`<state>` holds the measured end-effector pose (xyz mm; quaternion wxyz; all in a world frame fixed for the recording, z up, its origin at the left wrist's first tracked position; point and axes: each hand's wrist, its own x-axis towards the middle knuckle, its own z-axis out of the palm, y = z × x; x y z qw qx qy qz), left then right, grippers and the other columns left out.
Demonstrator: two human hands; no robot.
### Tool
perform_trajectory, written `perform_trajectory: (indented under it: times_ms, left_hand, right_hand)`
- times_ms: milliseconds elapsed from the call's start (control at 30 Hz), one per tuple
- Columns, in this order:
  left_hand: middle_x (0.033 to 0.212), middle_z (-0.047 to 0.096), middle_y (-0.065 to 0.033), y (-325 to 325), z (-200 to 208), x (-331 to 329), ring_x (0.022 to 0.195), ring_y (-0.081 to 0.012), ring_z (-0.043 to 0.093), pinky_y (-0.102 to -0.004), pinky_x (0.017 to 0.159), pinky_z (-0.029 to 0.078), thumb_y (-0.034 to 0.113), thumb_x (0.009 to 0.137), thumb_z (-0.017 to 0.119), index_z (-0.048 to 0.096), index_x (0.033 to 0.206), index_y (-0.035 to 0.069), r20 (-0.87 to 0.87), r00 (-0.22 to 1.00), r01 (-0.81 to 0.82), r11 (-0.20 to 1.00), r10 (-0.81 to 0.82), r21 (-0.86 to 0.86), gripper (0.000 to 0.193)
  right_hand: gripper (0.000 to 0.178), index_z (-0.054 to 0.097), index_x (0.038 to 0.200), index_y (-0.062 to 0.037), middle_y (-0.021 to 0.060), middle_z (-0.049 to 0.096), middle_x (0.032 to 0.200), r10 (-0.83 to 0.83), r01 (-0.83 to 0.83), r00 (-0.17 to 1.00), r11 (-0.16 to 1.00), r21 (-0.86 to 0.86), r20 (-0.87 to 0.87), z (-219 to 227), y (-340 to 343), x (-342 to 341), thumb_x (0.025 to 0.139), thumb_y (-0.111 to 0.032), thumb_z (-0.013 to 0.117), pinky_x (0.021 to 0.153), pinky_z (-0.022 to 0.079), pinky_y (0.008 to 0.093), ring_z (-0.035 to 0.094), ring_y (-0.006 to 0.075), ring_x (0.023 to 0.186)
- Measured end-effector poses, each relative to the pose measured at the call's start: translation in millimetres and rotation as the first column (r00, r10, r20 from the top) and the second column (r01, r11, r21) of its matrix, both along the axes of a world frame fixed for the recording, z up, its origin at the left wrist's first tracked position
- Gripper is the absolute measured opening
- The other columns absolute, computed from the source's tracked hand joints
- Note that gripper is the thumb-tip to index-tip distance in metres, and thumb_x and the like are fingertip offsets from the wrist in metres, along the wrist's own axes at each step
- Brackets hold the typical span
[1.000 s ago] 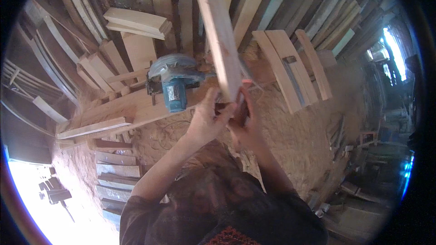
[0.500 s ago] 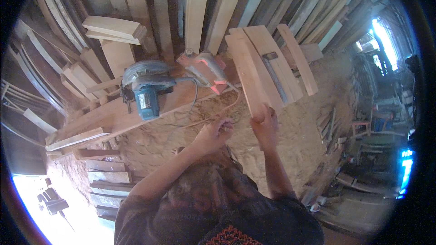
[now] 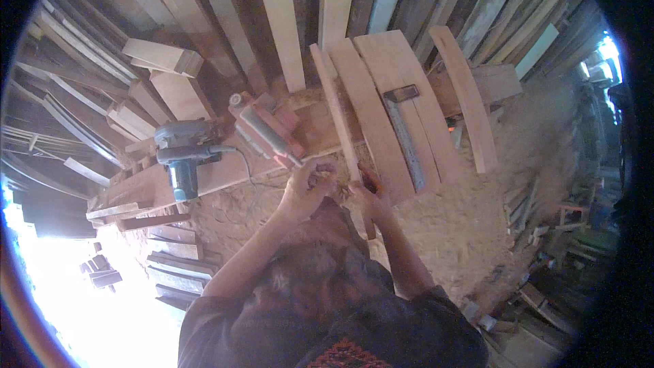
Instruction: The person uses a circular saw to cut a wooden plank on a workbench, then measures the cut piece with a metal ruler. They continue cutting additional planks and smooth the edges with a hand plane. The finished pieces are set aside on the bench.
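Observation:
My right hand [image 3: 371,197] is closed around the near end of a long wooden board [image 3: 338,112], which is turned up so that its narrow edge faces me. Just left of it my left hand [image 3: 310,189] is curled with fingers bent inward; what it holds, if anything, I cannot make out. Beside the held board lie flat wooden boards [image 3: 371,102], side by side across the bench. A hammer [image 3: 407,129] rests on them, its head pointing away from me. To the left of my hands sits a red power tool [image 3: 266,129], blurred, which looks like a planer.
A blue circular saw [image 3: 180,157] stands on the thick bench plank [image 3: 129,194] at the left. One curved board [image 3: 466,99] lies across the right end. Timber planks [image 3: 279,20] lean along the back. Sawdust [image 3: 436,232] covers the ground, with stacked boards [image 3: 178,259] at lower left.
The held board has been turned from lying flat to standing on edge, and my right hand has shifted left with it. My view has swung, sliding the saw and planer leftward.

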<state>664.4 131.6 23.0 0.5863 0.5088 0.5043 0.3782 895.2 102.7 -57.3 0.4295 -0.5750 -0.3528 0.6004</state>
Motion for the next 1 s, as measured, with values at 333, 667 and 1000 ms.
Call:
perform_trajectory:
  times_ms: [333,667,1000]
  left_hand:
    - [0.144,0.063,-0.0271,100.7,-126.0,58.9,0.14,-0.0433,0.058,-0.055,0.114,0.049,0.039,0.085,0.087,0.036,0.162,-0.003,-0.431,0.902,-0.11,0.984,0.04,-0.138,0.101]
    - [0.146,0.059,-0.0278,104.0,-102.3,82.5,0.15,-0.0451,0.046,-0.0509,0.126,0.037,0.033,0.081,0.085,0.047,0.159,-0.001,-0.709,0.701,-0.141,0.989,0.077,-0.033,0.093]
    - [0.14,0.055,-0.0242,128.6,-125.5,89.8,0.131,-0.0436,0.057,-0.0487,0.109,0.051,0.027,0.082,0.084,0.051,0.156,-0.003,-0.631,0.773,-0.118,0.992,0.071,-0.033,0.086]
  right_hand:
    - [0.082,0.053,0.156,-0.0098,0.0325,0.053,0.149,-0.044,-0.288,0.511,0.932,0.22,0.858,11.3,9.8,-15.5,0.086,-0.033,0.089,0.103,0.052,0.0587,0.059,0.0523,0.128]
    - [0.059,0.065,0.141,-0.0018,0.0245,0.069,0.135,0.044,-0.235,0.517,0.967,0.092,0.855,45.8,-13.1,72.7,0.095,-0.036,0.081,0.104,0.056,0.0539,0.067,0.0474,0.122]
    - [0.069,0.055,0.149,0.0032,0.0306,0.057,0.153,-0.227,0.076,0.147,0.973,0.218,0.963,23.3,31.5,263.9,0.095,-0.03,0.083,0.12,0.045,0.0569,0.052,0.0517,0.142]
